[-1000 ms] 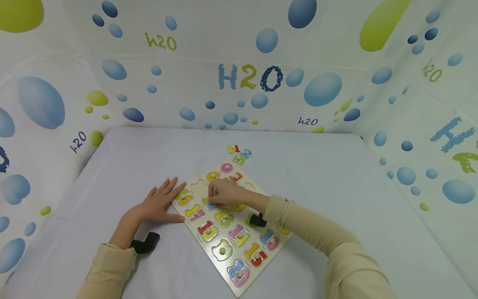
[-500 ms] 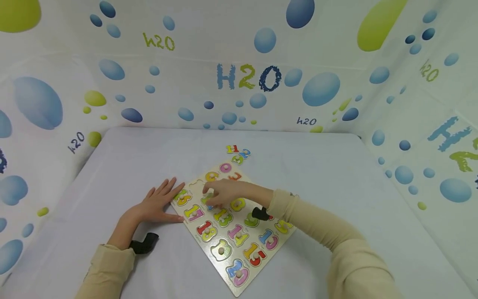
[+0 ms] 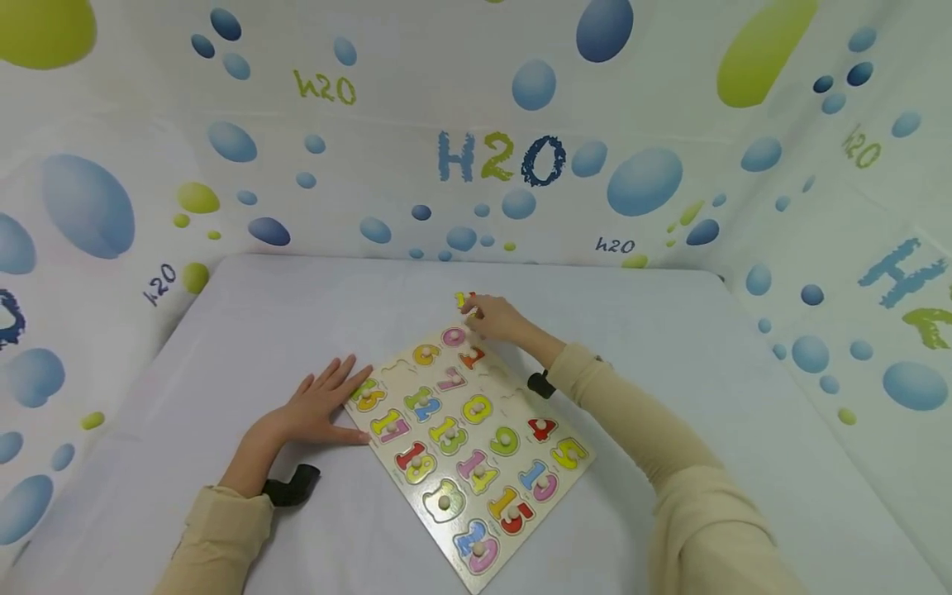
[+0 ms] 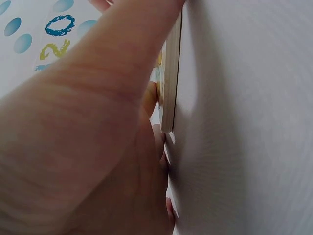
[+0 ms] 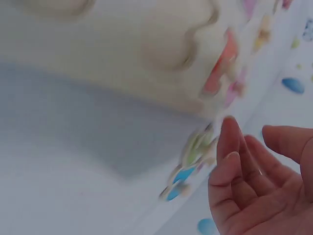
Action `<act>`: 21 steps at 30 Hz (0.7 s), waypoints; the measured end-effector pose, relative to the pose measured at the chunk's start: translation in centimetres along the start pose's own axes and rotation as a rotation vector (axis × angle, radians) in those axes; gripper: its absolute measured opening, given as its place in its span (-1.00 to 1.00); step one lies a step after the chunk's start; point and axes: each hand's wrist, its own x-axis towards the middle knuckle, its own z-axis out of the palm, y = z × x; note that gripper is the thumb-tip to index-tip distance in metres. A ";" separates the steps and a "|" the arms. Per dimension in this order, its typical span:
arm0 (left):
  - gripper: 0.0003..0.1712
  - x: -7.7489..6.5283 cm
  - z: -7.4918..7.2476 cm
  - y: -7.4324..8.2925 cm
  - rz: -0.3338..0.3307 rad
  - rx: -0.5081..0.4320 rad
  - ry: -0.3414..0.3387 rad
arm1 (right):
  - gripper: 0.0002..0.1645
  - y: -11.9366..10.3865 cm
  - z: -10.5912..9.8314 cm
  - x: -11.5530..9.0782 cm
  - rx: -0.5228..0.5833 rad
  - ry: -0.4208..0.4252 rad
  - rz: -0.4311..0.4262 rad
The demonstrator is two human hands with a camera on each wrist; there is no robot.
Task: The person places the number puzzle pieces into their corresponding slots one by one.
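Observation:
A wooden number puzzle board (image 3: 478, 434) lies slanted on the table, with knobbed number pieces in most recesses. My left hand (image 3: 316, 409) rests flat with fingers spread, thumb and fingertips at the board's left corner. The board's edge (image 4: 170, 83) shows beside it in the left wrist view. My right hand (image 3: 497, 318) is over the far corner, partly covering the loose pieces there; the 11 piece (image 3: 461, 299) peeks out. In the right wrist view, a green piece (image 5: 195, 147) and the blue 2 piece (image 5: 182, 177) lie just past my fingertips. Thumb and fingers are apart with nothing between them.
White cloth (image 3: 654, 355) covers the table. Bare recesses show in the board near its left corner (image 3: 398, 372) and along its right edge (image 3: 513, 401). A curtain (image 3: 335, 165) with bubble prints and H2O lettering hangs behind and at the sides.
My right hand has left the 12 piece, which now sits uncovered in the board, and moved away from me to the loose pieces past the far corner. My left hand has stayed put.

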 end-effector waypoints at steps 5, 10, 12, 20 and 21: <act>0.19 -0.1 0.0 -0.1 0.003 0.008 0.005 | -0.72 1.4 -0.5 0.9 -0.066 0.092 0.052; 0.19 0.0 0.2 -0.3 -0.001 0.011 0.009 | -0.77 2.0 -0.8 1.6 -0.149 0.090 0.008; 0.20 0.0 0.2 -0.3 -0.004 0.008 0.008 | -0.79 2.0 -0.8 1.9 -0.210 0.078 -0.032; 0.20 0.1 0.3 -0.5 -0.006 0.006 0.002 | -0.88 2.0 -0.6 2.3 -0.307 0.023 -0.077; 0.21 0.1 0.4 -0.6 -0.008 0.008 0.000 | -0.89 2.0 -0.5 2.3 -0.314 0.017 -0.077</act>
